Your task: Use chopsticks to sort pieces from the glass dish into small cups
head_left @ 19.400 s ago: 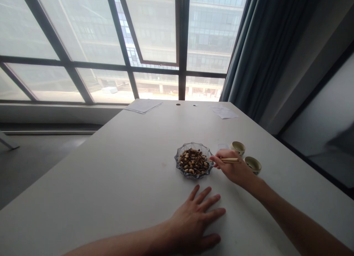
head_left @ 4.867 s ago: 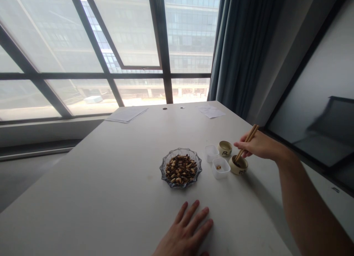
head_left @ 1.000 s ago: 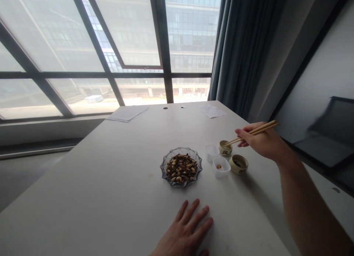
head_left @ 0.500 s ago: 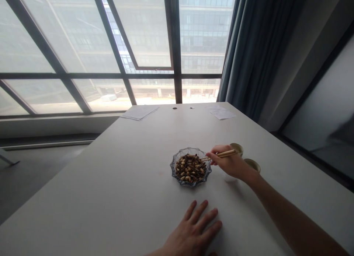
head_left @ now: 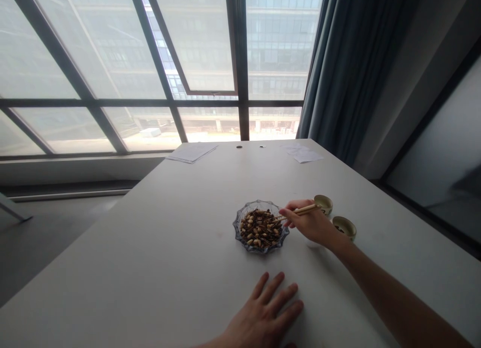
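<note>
A scalloped clear glass bowl [head_left: 240, 239] stands on the white table, filled with a mix of nuts and dark seeds [head_left: 260, 229]. My right hand [head_left: 306, 223] grips a pair of wooden chopsticks [head_left: 306, 209], their tips down among the mix at the bowl's right side. Whether the tips pinch a piece is too small to tell. Just beyond that hand are two small greenish bowls, the farther bowl [head_left: 323, 204] and the nearer bowl [head_left: 344, 227], each with something dark inside or on its wall. My left hand [head_left: 263, 310] lies flat on the table, fingers spread, nearer me than the glass bowl.
Paper sheets [head_left: 192, 152] lie at the table's far left corner, and another paper [head_left: 304, 152] at the far right. Two small round spots, one a dark disc [head_left: 239, 147], sit near the far edge. Windows and a blue curtain [head_left: 326, 87] rise behind.
My right hand has lowered slightly, and the chopstick tips now reach a little deeper into the mix. More of the small bowls shows. My left hand stays flat on the table.
</note>
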A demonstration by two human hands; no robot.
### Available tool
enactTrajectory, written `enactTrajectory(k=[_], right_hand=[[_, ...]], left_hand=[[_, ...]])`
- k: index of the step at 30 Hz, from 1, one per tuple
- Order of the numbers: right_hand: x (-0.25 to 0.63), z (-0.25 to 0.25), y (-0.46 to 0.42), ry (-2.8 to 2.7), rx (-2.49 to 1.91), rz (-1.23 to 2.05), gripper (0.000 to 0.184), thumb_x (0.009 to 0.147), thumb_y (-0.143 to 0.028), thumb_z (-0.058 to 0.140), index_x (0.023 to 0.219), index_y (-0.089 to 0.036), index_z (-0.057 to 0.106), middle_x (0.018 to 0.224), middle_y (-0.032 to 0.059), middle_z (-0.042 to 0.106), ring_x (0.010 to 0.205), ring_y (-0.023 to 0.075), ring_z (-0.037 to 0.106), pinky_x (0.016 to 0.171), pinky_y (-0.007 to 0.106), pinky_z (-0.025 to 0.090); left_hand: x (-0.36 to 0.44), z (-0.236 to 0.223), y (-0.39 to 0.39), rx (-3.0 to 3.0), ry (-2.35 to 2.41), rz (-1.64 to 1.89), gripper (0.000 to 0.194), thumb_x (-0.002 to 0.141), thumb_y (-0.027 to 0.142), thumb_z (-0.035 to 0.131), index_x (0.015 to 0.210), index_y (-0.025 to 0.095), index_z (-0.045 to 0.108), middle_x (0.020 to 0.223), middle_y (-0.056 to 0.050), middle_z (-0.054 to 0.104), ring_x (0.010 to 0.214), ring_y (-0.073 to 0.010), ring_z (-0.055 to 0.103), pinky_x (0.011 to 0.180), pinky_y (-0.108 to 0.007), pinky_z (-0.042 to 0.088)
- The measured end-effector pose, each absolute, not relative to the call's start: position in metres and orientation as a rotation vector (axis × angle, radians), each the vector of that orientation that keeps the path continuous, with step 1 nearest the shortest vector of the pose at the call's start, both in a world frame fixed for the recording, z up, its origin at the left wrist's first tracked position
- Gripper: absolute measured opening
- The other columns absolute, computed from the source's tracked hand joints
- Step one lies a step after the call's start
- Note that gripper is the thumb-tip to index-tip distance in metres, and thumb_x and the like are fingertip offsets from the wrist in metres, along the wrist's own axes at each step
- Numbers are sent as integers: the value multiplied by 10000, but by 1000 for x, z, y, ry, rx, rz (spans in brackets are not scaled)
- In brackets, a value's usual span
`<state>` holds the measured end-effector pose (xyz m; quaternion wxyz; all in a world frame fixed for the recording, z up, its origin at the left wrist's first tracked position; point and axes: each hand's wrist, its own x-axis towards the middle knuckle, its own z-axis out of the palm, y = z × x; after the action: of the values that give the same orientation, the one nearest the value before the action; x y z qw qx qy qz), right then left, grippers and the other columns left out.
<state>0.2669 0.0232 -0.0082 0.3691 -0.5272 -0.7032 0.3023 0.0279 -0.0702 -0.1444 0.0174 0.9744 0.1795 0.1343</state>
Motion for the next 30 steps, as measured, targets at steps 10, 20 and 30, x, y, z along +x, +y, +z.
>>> enactTrajectory(k=[10,20,30], right_hand=[[263,-19,22,-1812,-1308,684,461,986,-537,644,658,-214,643,676,68,747,696,267,792,584,303,576],[264,-8,19,-1860,-1359,564,480,1030,-511,590,670,-202,666,646,61,756,616,228,763,610,308,577],[317,65,-23,-1676,-1558,449,477,976,-606,640,813,-191,809,766,98,818,708,263,804,596,294,624]], left_hand=[[28,-148,-71,3074,540,453,595,1053,553,573,1559,249,502,1652,-33,487,1503,-377,441,1234,-589,363],[28,-149,-69,3091,551,467,587,1055,546,576,1558,253,505,1648,-29,492,1502,-372,443,1236,-580,362],[27,-144,-69,3087,539,444,610,1031,542,613,1553,243,512,1649,-39,491,1502,-373,444,1236,-574,377]])
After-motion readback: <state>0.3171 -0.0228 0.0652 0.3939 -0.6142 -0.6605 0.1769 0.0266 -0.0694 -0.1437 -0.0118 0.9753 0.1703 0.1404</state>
